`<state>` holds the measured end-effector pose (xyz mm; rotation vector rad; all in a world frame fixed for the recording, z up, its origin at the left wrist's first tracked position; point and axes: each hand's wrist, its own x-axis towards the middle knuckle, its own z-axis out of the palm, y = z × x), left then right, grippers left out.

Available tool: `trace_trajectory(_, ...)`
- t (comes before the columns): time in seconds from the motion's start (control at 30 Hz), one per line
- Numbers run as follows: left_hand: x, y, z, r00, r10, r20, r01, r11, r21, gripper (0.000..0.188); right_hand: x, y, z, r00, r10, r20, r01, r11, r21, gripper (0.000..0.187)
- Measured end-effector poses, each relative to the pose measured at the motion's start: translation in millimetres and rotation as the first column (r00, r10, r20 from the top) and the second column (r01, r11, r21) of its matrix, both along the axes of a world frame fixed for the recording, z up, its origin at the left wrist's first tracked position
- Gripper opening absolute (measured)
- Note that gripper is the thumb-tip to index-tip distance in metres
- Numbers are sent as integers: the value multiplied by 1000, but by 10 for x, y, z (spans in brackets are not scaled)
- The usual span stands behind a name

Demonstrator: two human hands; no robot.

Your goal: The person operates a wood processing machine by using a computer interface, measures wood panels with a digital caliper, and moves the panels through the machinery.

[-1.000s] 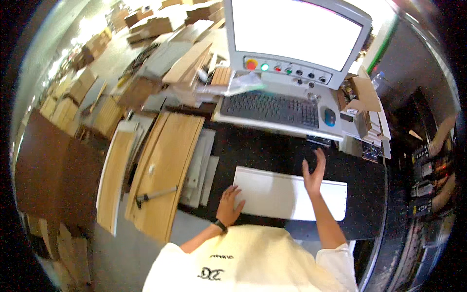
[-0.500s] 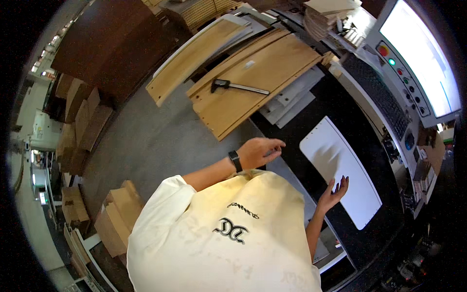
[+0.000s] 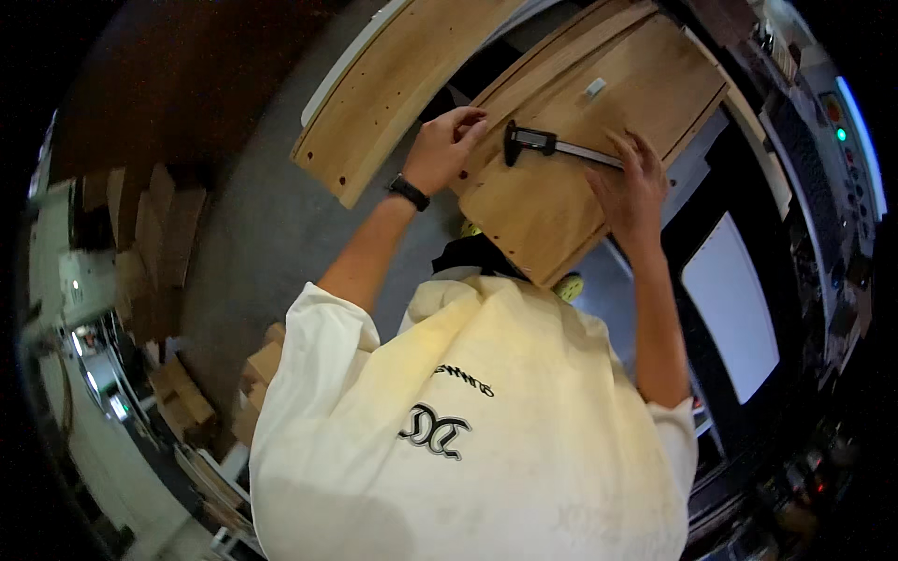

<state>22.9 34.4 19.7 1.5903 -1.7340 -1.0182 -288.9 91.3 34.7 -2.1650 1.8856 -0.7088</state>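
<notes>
A black and silver digital caliper (image 3: 561, 147) lies across a wooden panel (image 3: 533, 210), its dark jaw end to the left. My right hand (image 3: 634, 196) is over the panel with fingers spread, the fingertips at the caliper's far right end; whether they touch it I cannot tell. My left hand (image 3: 444, 150), a dark watch on its wrist, hovers by the panel's left edge. Its thumb and fingers are apart and nothing shows between them. A small pale piece (image 3: 595, 88) rests on the panel beyond the caliper.
Left of the panel lies another long wooden board (image 3: 374, 107) with drilled holes. A white curved panel (image 3: 732, 304) lies on the black surface at right. A control box (image 3: 847, 140) with lit buttons stands at far right, cardboard boxes (image 3: 182, 397) at lower left.
My view has turned toward the wooden panels. Both hands have moved forward: the right from over the white panel to the caliper, the left to the wooden panel's left edge.
</notes>
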Motion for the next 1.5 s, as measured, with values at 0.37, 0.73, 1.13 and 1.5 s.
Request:
trace_trajectory(0.37,156,-485,31,938,-329,-110,342,929,140,35,885,-228,-298,993,-55,-102,63,995,78,59)
trace_trajectory(0.73,183,-491,57,845,-380,-377,519,753,404,35,1187,205,-107,942,-306,140,273,939,211,48)
trace_trajectory(1.13,204,-383,-47,833,-363,-418,529,745,406,31,1289,403,-173,905,-365,221,324,925,200,49)
trace_trajectory(1.5,304,-471,-25,825,-430,-367,555,738,383,30,1447,347,-184,909,-366,197,344,929,138,48)
